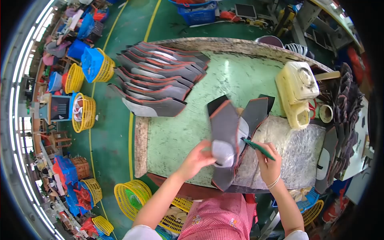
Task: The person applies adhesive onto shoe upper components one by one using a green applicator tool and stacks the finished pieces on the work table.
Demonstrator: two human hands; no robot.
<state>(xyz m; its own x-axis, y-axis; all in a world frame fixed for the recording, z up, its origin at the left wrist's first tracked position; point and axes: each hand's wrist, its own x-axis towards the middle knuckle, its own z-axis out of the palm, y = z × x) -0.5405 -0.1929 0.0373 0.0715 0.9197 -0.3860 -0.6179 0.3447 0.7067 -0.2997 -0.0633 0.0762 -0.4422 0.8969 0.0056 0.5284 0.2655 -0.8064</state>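
My left hand [199,160] pinches the side of a grey shoe upper piece [225,122] with orange-red edging, a black tip and a pale patch. A second grey upper piece [255,114] lies partly beneath it, to the right. My right hand [271,163] is closed around a slim green-handled tool [261,149]. Its dark tip meets the edge of the pieces near their middle; the exact kind of tool is unclear. Fingertips of the left hand are partly hidden against the piece.
Overlapping upper pieces [162,107] lie at the table's [172,140] back left. A yellowish glue-stained container [286,90] stands at the right, beside a tape roll [326,113] and more stacked pieces [346,104]. A shiny sheet [298,154] covers the front right. Yellow baskets [133,196] stand left.
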